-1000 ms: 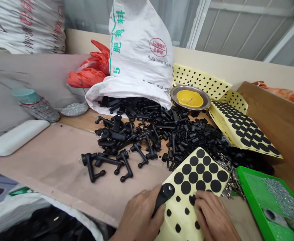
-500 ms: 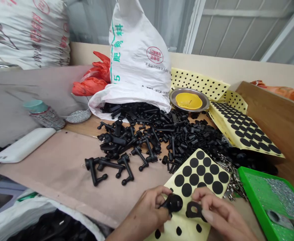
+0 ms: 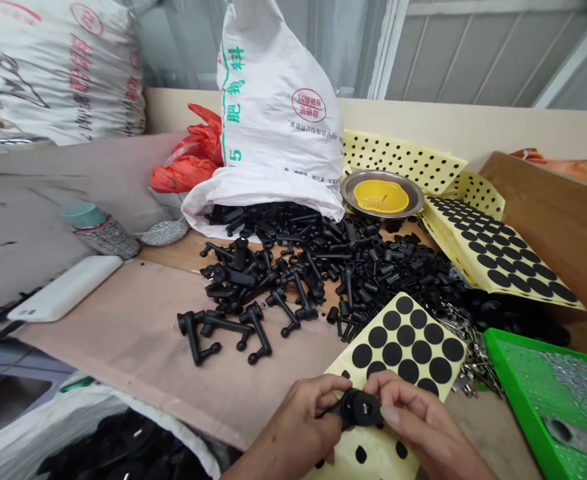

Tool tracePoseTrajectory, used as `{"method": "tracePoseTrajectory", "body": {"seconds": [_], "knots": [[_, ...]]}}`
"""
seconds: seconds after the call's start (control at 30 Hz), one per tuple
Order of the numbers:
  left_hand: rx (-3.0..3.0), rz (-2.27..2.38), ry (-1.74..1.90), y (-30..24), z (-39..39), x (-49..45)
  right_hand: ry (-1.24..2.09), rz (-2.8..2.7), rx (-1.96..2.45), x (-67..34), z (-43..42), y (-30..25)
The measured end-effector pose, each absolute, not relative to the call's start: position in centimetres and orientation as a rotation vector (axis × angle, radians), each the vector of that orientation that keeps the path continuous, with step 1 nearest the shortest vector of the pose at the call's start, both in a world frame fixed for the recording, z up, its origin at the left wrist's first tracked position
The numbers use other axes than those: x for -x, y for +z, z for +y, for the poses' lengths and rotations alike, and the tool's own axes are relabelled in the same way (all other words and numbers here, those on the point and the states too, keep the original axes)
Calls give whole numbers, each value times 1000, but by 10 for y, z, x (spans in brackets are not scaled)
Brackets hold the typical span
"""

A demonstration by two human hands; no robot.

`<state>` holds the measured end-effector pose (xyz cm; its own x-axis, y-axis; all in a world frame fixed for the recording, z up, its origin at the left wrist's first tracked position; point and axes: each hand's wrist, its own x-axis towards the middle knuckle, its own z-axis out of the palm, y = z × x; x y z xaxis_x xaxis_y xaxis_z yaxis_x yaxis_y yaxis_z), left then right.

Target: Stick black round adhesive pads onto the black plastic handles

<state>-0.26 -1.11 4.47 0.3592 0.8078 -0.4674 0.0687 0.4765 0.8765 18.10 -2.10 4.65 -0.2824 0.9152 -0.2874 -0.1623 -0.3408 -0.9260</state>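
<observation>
At the bottom centre my left hand (image 3: 301,427) is closed around a black plastic handle part (image 3: 356,408). My right hand (image 3: 413,420) pinches a black round pad against the round end of that part. Both hands hover over a yellow backing sheet (image 3: 403,340) that carries black round pads. A pile of black plastic handle parts (image 3: 318,267) lies beyond on the table, spilling from a white woven sack (image 3: 278,113).
A steel dish with a yellow insert (image 3: 381,193) and more yellow pad sheets (image 3: 498,250) lie at the back right. A green tray (image 3: 548,393) of small metal bits is at the right. A white flat box (image 3: 66,293), a jar (image 3: 98,230) and red bags (image 3: 186,167) are at the left.
My right hand peeled a black pad off the yellow sheet and brought it onto the round end of the handle part held in my left hand. The view shifted slightly.
</observation>
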Motion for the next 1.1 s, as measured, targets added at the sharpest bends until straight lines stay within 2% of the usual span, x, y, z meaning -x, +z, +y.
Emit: {"method": "tracePoseTrajectory", "body": {"seconds": [0.57, 1.1], "knots": [[-1168, 1164, 610, 36, -19, 5, 1720, -1076, 1158, -177, -21, 44], [-1216, 1139, 665, 39, -19, 2, 1563, -1207, 1256, -173, -23, 43]]}}
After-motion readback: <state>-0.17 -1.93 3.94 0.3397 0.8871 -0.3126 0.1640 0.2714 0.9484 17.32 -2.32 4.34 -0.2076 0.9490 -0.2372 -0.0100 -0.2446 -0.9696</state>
